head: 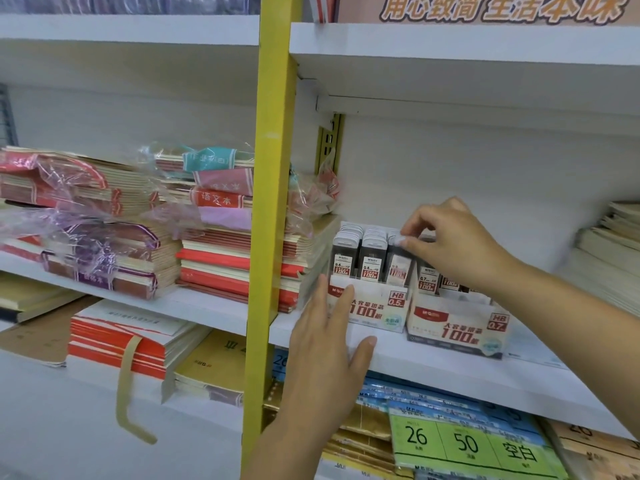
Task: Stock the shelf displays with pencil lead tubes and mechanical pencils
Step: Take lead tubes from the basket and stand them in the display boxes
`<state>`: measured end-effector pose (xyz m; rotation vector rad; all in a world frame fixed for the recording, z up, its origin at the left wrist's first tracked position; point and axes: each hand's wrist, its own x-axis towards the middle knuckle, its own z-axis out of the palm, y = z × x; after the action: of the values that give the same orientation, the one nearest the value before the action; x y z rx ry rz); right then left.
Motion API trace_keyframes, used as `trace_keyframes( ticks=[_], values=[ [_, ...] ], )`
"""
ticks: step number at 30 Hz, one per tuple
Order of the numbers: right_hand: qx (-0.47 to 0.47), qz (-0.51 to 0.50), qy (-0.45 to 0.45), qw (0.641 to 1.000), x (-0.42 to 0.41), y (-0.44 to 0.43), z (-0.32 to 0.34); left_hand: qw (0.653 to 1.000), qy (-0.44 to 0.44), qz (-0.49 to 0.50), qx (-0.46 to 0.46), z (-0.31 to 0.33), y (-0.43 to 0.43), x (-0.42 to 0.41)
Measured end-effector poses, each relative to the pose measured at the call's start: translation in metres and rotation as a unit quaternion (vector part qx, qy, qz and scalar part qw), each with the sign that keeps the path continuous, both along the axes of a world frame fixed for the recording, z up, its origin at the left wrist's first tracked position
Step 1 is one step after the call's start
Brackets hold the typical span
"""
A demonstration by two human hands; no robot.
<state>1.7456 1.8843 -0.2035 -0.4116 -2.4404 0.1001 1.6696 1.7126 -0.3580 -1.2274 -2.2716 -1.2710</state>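
Here, in the head view, the right hand (450, 244) is pinching the cap of a lead tube (398, 263) between thumb and fingertips. The tube is sitting at the third row of the left display box (375, 308), marked 0.5, which is standing on the white shelf (450, 374) just beside a second box (457, 329) marked 0.7. The step is probably seating this tube, so it is worth keeping it upright, label forward, and lowering it straight down behind the box's front lip rather than pushing backward. The left hand (325, 344) is lying flat, fingers straight and slightly spread, pressing against the box's front left corner; bracing there should be stopping the box from sliding. The right wrist is arching over the second box, knuckles raised, forearm reaching in from the right.
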Motion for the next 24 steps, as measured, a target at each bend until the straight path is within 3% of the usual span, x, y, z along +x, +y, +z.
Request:
trace_keyframes(
  ticks=[5, 8, 10, 12, 14, 16, 19, 21, 24],
  values=[
    [0.045, -0.043, -0.018, 0.998, 0.003, -0.003, -0.005, 1.000, -0.005, -0.029, 0.008, 0.001, -0.006, 0.001],
    [0.032, 0.001, 0.068, 0.997, 0.034, -0.020, -0.018, 0.998, 0.018, -0.034, 0.058, 0.000, -0.017, 0.008],
    [-0.061, 0.076, 0.123, 0.988, 0.068, -0.039, -0.040, 0.994, 0.047, -0.019, 0.092, -0.008, -0.030, 0.018],
    [-0.240, 0.163, 0.081, 0.954, 0.106, -0.059, -0.071, 0.995, 0.062, -0.034, 0.075, -0.026, -0.045, 0.036],
    [-0.367, 0.173, -0.029, 0.914, 0.135, -0.066, -0.112, 0.994, 0.073, -0.081, -0.012, -0.062, -0.058, 0.055],
    [-0.420, 0.120, -0.138, 0.889, 0.156, -0.060, -0.169, 0.976, 0.032, -0.144, -0.160, -0.107, -0.071, 0.074],
    [-0.470, 0.011, -0.301, 0.830, 0.178, -0.053, -0.276, 0.894, -0.124, -0.216, -0.372, -0.183, -0.083, 0.091],
    [-0.486, -0.037, -0.364, 0.794, 0.192, -0.050, -0.350, 0.834, -0.245, -0.220, -0.443, -0.234, -0.084, 0.098],
    [-0.535, -0.101, -0.396, 0.739, 0.211, -0.059, -0.442, 0.809, -0.316, -0.161, -0.469, -0.301, -0.083, 0.108]
  ],
)
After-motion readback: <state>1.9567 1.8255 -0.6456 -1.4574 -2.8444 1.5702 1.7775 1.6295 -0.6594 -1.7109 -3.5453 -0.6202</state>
